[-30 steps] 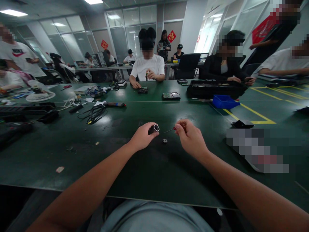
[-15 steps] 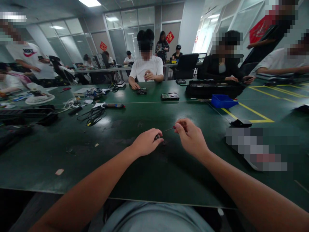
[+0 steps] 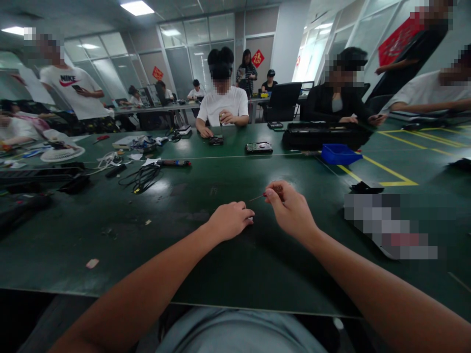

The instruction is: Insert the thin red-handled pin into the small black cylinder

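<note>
My right hand [image 3: 292,211] is closed on a thin screwdriver [image 3: 258,197], its reddish handle end at the fingertips and its slim shaft pointing left. The screwdriver's tip hangs just above my left hand [image 3: 231,221], apart from it. My left hand is low over the green table, back of the hand up, with the fingers curled together. A small pale bit of something [image 3: 250,218] peeks out at its fingertips; the fingers hide the rest, so I cannot make out its kind.
Across the green table [image 3: 221,274] a person in a white shirt [image 3: 222,105] handles a hard drive [image 3: 216,139]. Another drive [image 3: 259,147] lies nearer. A blue bin [image 3: 340,154] stands right, before a long black case [image 3: 324,136]. Black cables [image 3: 143,177] and a pen-shaped tool [image 3: 174,163] lie left.
My left hand has shifted slightly right and down and turned, so the dark round part at its fingertips no longer shows. My right hand with the screwdriver has barely moved.
</note>
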